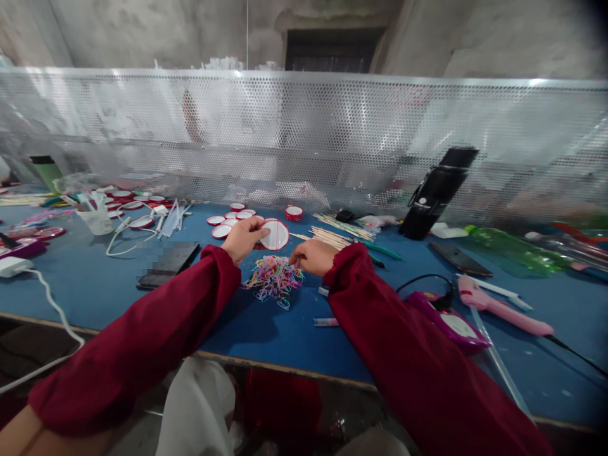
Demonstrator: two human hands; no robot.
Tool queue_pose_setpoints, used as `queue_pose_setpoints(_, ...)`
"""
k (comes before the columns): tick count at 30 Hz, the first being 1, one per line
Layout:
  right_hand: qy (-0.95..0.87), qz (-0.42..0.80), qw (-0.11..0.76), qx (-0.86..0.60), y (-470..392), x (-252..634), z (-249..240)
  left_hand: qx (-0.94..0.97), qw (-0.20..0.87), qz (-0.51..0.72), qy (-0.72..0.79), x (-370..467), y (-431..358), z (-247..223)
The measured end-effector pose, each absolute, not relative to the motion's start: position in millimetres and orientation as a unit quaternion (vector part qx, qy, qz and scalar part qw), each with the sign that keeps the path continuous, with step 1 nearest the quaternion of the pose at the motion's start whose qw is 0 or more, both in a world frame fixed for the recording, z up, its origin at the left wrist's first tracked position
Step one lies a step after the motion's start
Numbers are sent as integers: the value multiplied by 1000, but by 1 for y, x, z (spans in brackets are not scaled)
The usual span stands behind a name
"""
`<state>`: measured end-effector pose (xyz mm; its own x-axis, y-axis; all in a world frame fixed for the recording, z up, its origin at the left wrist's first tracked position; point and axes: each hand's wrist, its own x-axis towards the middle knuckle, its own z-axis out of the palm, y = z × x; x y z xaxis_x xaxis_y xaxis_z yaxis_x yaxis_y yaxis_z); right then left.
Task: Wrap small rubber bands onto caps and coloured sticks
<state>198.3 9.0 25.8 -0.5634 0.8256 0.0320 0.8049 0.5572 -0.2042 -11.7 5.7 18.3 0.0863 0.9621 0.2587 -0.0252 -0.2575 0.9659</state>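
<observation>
Head view: your left hand (pixel 244 239) pinches disc (pixel 275 235), white face toward you; right hand (pixel 317 256) at bands (pixel 273 278), grip unclear; cup (pixel 97 222) holds slim items (pixel 94 201).

This looks like a small workshop for handcraft or light assembly. A long blue worktop (pixel 294 342) runs across the scene, backed on the far side by a perforated metal screen (pixel 304 126), with a bare, stained wall (pixel 228 31) beyond. Parts lie in quantity: red-rimmed discs (pixel 216 220) in the middle and on the left, a heap of small coloured bands (pixel 273 278) near the centre, and thin wooden sticks (pixel 330 237) farther back. On the right, a pink glue gun (pixel 508 309) lies beside a purple power block (pixel 451 328). Dark red sleeves (pixel 403 354) cover the worker's forearms like protective over-sleeves.
</observation>
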Motion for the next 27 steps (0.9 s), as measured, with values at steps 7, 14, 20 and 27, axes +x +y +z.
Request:
queue_pose_setpoints(7,-880,80,87,-461,13,200,22,584,458,544,392,-12,8,16)
queue_pose_setpoints(14,-874,71,106,-468,21,206,14,584,456,540,400,-13,8,16)
queue_pose_setpoints(20,-874,64,95,-472,23,205,15,591,451,536,401,-14,9,14)
queue_pose_setpoints(27,-872,58,95,-476,17,200,21,588,452,536,404,-12,7,17)
